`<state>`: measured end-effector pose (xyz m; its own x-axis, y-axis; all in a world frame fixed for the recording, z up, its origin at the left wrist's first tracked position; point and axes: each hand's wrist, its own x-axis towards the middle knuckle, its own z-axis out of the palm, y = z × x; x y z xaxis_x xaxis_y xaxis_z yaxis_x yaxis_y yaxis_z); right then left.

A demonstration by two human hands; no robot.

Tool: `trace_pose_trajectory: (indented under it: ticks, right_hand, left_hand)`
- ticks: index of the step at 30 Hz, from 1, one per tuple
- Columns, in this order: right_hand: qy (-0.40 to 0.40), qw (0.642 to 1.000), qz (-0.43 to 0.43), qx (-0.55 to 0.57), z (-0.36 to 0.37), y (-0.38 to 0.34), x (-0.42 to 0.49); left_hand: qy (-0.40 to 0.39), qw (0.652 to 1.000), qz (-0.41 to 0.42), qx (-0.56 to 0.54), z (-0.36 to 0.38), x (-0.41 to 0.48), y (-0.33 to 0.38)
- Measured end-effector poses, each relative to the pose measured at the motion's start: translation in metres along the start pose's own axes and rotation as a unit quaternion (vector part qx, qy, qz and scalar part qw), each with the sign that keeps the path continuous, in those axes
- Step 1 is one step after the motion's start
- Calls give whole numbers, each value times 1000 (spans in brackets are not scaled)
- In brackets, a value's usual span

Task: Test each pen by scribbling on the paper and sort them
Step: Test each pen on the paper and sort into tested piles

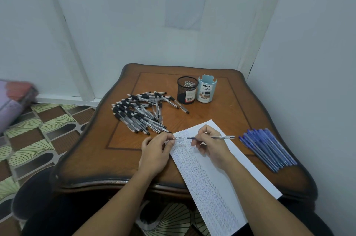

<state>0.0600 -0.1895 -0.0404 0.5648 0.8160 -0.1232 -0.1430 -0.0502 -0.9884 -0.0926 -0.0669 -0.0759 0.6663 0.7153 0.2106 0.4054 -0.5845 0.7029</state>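
Black-sleeved pens [140, 114] lie in a loose heap on the left of the table [123, 166]. Their clear barrels have rubbery dark grips and cross at all angles. Being round and slick, they could roll if the wrist brushes them.

Just below the heap, the left hand [156, 151] pinches a small clear cap [178, 138] between thumb and fingertips, the other fingers curled in. The cap is tiny and smooth, so a light pinch could let it drop and skitter over the polished wood.

At the back stand two cups side by side: a black wire-mesh cup [186, 90] and a pale blue plastic cup [207, 91]. No pens stick up from either.

The pen [212, 137] under test has a slim clear barrel and lies nearly level over the paper [208, 174], its tip just apart from the cap. I cannot tell whether the tip touches the sheet.

The right hand [210, 147] holds it in a writing grip, thumb and fingers wrapped round the front end.

The paper is a long white sheet with rows of fine scribbles down its left half. Its near end hangs past the table edge, so a hard stroke could drag it, as neither hand visibly presses it flat.

Blue pens [267, 149] lie in a neat parallel bundle near the right edge, where a nudge could send them over.
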Motion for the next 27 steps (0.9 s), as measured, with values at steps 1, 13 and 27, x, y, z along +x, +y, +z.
trace_pose_trajectory:
  ticks: [1, 13, 27]
  right_hand:
    - [-2, 1000, 3, 0, 1, 0, 0]
    - [-33, 997, 40, 56, 5, 1, 0]
    - [-106, 994, 38, -4, 4, 5, 0]
  left_hand:
    - [1, 1000, 0, -1, 0, 0, 0]
    - [12, 998, -21, -59, -3, -2, 3]
    - [10, 990, -37, -138, -3, 3, -3]
